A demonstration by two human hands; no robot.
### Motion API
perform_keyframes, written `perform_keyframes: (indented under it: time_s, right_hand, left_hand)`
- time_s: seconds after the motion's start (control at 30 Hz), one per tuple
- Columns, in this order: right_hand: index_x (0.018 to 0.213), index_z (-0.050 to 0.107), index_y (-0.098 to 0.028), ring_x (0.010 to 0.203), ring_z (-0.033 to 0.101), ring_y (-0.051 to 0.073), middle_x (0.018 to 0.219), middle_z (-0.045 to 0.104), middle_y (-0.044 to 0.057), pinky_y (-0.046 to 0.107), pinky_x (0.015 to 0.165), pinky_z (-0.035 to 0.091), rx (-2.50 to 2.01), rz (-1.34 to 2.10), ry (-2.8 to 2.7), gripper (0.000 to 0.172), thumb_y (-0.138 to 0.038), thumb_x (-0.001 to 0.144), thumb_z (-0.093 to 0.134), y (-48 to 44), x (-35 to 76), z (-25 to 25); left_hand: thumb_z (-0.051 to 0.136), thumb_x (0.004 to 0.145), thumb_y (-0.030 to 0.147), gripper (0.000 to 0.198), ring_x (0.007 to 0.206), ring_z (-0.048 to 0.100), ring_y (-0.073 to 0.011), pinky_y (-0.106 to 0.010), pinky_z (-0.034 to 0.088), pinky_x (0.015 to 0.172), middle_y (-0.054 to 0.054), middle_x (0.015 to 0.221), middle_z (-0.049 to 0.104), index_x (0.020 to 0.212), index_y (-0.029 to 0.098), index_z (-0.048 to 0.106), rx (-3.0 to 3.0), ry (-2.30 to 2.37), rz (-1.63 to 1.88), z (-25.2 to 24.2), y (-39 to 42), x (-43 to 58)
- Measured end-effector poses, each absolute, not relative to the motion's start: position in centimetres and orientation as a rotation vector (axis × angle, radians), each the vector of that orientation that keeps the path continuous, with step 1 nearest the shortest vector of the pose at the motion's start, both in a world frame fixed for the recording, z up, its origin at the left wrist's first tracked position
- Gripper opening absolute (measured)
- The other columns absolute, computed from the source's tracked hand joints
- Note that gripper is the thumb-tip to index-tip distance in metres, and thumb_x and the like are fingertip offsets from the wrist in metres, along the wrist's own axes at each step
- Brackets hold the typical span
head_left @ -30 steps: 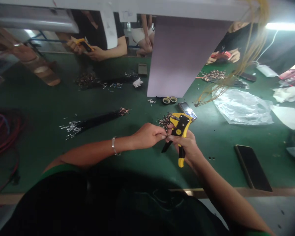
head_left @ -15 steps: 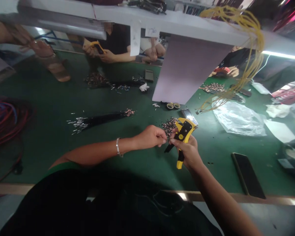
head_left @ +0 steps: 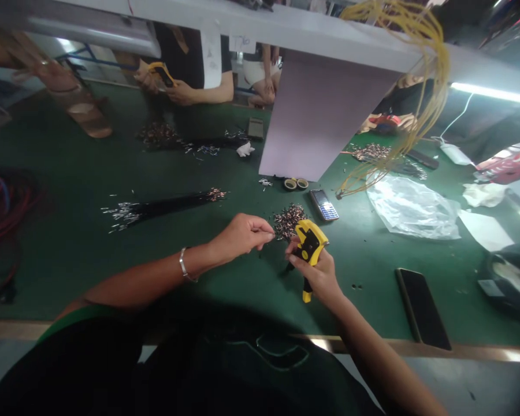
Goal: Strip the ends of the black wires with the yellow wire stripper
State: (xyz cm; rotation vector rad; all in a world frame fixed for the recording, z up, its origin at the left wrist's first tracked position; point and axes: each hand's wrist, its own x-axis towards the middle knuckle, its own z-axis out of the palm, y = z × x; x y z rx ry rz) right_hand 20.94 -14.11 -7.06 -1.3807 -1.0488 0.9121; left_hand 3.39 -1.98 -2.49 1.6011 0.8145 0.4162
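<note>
Yellow-black wire stripper point(head_left: 311, 244) above worktop point(head_left: 372, 254), right hand point(head_left: 323, 274) wrapped round its handles; probably rigid, fairly light, best gripped there; left hand point(head_left: 242, 234) pinched closed, contents unclear

Bears on the flat green tabletop point(head_left: 225, 170), edged in pale wood, a long bundle of black wires point(head_left: 169, 207) with silvery tips at the left end, a heap of small copper-tipped pieces point(head_left: 289, 221) and, just beside it, a small silvery keypad phone point(head_left: 324, 205). Carries, farther right, a crumpled clear plastic bag point(head_left: 413, 208) and a flat black smartphone point(head_left: 422, 309); at far left, a red-and-blue cable coil point(head_left: 0, 214).
</note>
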Motion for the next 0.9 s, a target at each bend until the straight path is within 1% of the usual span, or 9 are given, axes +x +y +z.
perform_keyframes:
  time_s: [0.1, 0.2, 0.27, 0.4, 0.47, 0.57, 0.7, 0.8, 0.9]
  right_hand:
    - [0.096, 0.065, -0.021, 0.084, 0.063, 0.023, 0.095, 0.067, 0.006, 0.041, 0.083, 0.051, -1.355, 0.998, -1.097, 0.025, -0.031, 0.075, 0.073, -14.4, 21.0, -6.9]
    - [0.111, 0.061, -0.023, 0.090, 0.064, 0.025, 0.097, 0.068, 0.006, 0.045, 0.090, 0.050, -1.305, 1.113, -1.086, 0.041, -0.031, 0.073, 0.075, -14.8, 21.0, -7.1]
    - [0.116, 0.058, -0.023, 0.095, 0.064, 0.026, 0.099, 0.069, 0.006, 0.046, 0.093, 0.049, -1.317, 1.153, -1.058, 0.048, -0.032, 0.072, 0.076, -15.0, 21.2, -7.1]
    - [0.111, 0.062, -0.022, 0.090, 0.066, 0.026, 0.097, 0.070, 0.007, 0.047, 0.090, 0.051, -1.402, 1.243, -1.026, 0.042, -0.035, 0.074, 0.076, -14.6, 21.6, -7.0]
    - [0.110, 0.062, -0.021, 0.088, 0.067, 0.026, 0.097, 0.070, 0.008, 0.048, 0.091, 0.051, -1.398, 1.300, -0.995, 0.043, -0.036, 0.072, 0.078, -14.3, 21.7, -6.9]
    - [0.115, 0.059, -0.022, 0.096, 0.067, 0.027, 0.102, 0.070, 0.007, 0.050, 0.096, 0.049, -1.296, 1.384, -0.934, 0.054, -0.034, 0.068, 0.082, -14.1, 21.8, -7.2]
    - [0.113, 0.061, -0.023, 0.107, 0.063, 0.027, 0.113, 0.067, 0.008, 0.050, 0.104, 0.043, -1.224, 1.426, -0.948, 0.052, -0.033, 0.067, 0.084, -14.3, 21.9, -7.6]
    - [0.110, 0.062, -0.022, 0.104, 0.064, 0.027, 0.110, 0.067, 0.008, 0.049, 0.102, 0.045, -1.271, 1.411, -0.959, 0.049, -0.033, 0.068, 0.083, -14.2, 21.9, -7.6]
    - [0.111, 0.062, -0.022, 0.098, 0.065, 0.026, 0.105, 0.068, 0.008, 0.049, 0.098, 0.048, -1.334, 1.332, -0.957, 0.050, -0.035, 0.068, 0.083, -14.1, 21.8, -7.6]
  left_hand:
    - [0.064, 0.077, 0.027, 0.016, 0.047, 0.046, -0.0063, -0.019, 0.033, 0.041, 0.003, 0.052, 0.054, 0.083, 0.014, 0.071, 1.615, 0.833, 0.429, -2.3, -2.1, 3.8]
    - [0.064, 0.078, 0.026, 0.015, 0.048, 0.047, -0.0064, -0.020, 0.035, 0.045, 0.003, 0.053, 0.055, 0.084, 0.015, 0.072, 1.651, 0.840, 0.474, -2.0, -2.1, 4.1]
    - [0.064, 0.077, 0.025, 0.015, 0.050, 0.048, -0.0065, -0.020, 0.037, 0.048, 0.003, 0.054, 0.057, 0.084, 0.015, 0.072, 1.676, 0.844, 0.496, -1.8, -2.0, 4.3]
    - [0.062, 0.078, 0.023, 0.015, 0.053, 0.049, -0.0072, -0.021, 0.040, 0.053, 0.001, 0.058, 0.062, 0.084, 0.015, 0.073, 1.742, 0.843, 0.525, -1.5, -1.8, 4.7]
    - [0.061, 0.078, 0.022, 0.016, 0.055, 0.051, -0.0075, -0.021, 0.041, 0.054, 0.001, 0.059, 0.062, 0.084, 0.015, 0.073, 1.767, 0.840, 0.528, -1.6, -1.5, 4.9]
    - [0.061, 0.078, 0.023, 0.017, 0.054, 0.051, -0.0075, -0.021, 0.041, 0.053, 0.001, 0.059, 0.062, 0.085, 0.014, 0.074, 1.758, 0.846, 0.507, -1.9, -0.8, 4.7]
    - [0.062, 0.079, 0.028, 0.022, 0.048, 0.048, -0.0070, -0.021, 0.036, 0.046, 0.001, 0.055, 0.059, 0.091, 0.014, 0.074, 1.717, 0.813, 0.433, -2.3, 0.2, 4.2]
    - [0.062, 0.079, 0.030, 0.023, 0.045, 0.045, -0.0070, -0.021, 0.034, 0.043, 0.000, 0.054, 0.058, 0.092, 0.016, 0.075, 1.705, 0.797, 0.400, -2.5, 0.8, 4.1]
    - [0.062, 0.078, 0.029, 0.023, 0.048, 0.048, -0.0083, -0.022, 0.036, 0.044, -0.001, 0.055, 0.059, 0.092, 0.016, 0.075, 1.690, 0.774, 0.404, -2.6, 1.3, 4.1]
